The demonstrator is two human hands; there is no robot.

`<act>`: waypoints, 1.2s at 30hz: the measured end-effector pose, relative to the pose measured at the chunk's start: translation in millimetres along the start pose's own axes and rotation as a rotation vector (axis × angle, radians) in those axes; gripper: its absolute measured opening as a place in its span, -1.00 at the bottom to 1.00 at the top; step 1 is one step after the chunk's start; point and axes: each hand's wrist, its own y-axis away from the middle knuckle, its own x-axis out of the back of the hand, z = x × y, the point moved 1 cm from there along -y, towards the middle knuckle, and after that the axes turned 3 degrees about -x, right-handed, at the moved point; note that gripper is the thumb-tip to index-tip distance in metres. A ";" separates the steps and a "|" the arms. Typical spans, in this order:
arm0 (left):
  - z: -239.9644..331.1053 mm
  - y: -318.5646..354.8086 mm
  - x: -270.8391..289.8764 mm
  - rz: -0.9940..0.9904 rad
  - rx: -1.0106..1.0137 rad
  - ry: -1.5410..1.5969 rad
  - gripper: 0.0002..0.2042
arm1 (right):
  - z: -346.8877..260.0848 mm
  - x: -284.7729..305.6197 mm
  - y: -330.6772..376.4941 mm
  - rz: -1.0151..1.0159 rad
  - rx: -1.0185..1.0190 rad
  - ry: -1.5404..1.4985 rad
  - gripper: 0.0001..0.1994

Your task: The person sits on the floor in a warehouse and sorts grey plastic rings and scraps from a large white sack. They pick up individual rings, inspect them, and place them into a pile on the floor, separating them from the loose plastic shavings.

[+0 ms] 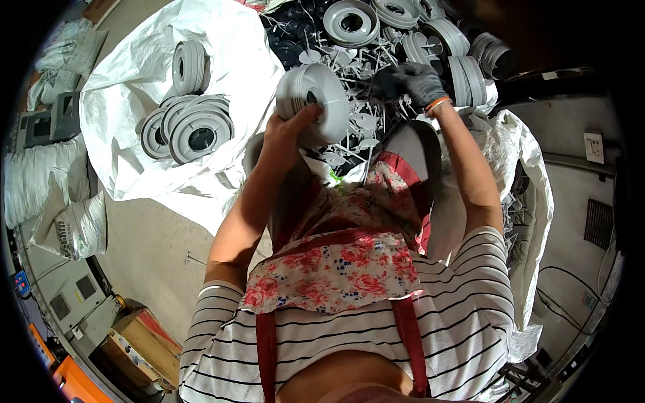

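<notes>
My left hand (287,134) is bare and closed on a round light-grey plastic ringed part (330,111), shaped like a ribbed wheel with a hub hole in its middle. Its thumb presses near the hub. My right hand (424,84), in a grey knit glove with an orange cuff, is closed on a dark, black piece (388,84) whose exact kind is blurred. Below and between both hands lies a heap of thin grey plastic sprues (363,121) with flat discs. Black round parts (287,48) are piled beyond my left hand.
On the left, a white woven sack (248,67) is spread out with several grey wheel parts (201,131) on it. More grey ringed parts (351,23) sit at the far side. Another white sack (534,158) with grey pieces stands at right. Cardboard boxes (144,342) lie lower left.
</notes>
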 end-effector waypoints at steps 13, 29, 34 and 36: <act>7.2 40.6 17.4 0.043 0.160 0.392 -0.69 | -174.2 -37.8 74.3 -0.151 0.692 0.086 -0.34; 10.8 56.0 35.3 -0.079 0.188 0.395 -0.73 | -190.7 -49.5 94.1 -0.256 0.774 0.231 -0.33; 22.6 70.6 26.4 0.089 -0.120 0.067 -0.70 | -200.8 -59.5 72.2 -0.893 -0.555 -0.638 -0.26; 19.9 64.1 34.2 0.114 -0.086 0.049 -0.65 | -170.4 -76.2 64.1 -0.806 -0.177 -0.793 -0.37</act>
